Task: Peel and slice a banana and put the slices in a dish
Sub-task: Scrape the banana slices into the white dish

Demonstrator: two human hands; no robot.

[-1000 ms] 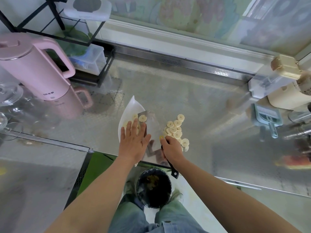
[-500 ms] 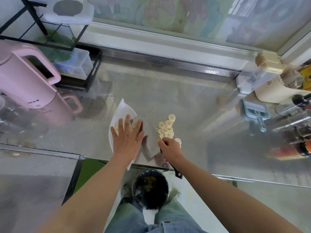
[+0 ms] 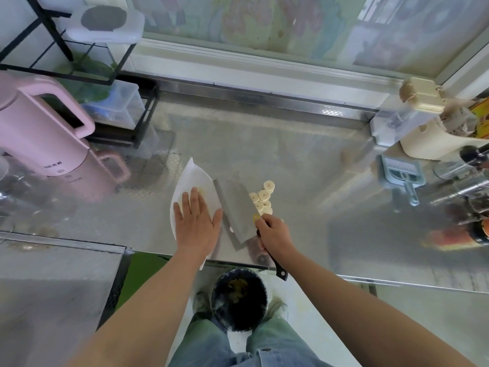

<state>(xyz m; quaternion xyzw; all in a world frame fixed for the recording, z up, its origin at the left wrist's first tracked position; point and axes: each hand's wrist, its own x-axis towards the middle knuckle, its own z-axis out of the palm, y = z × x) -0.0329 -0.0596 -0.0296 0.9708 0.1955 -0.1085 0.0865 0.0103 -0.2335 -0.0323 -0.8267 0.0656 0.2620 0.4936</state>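
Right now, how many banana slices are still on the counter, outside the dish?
6 banana slices show: one farthest out, five bunched just nearer, right of the cleaver blade and beyond the right hand. Others may hide under that hand or the blade.

My pale round banana slices (image 3: 264,195) are bunched in a small overlapping pile on the shiny steel counter (image 3: 304,181), right up against my grey rectangular steel cleaver (image 3: 235,207). The cleaver's broad face is up and its far corner is at the rim of the white pointed leaf-shaped dish (image 3: 189,178). A few more slices (image 3: 202,191) sit in that dish, mostly hidden under my flat left hand (image 3: 197,223).
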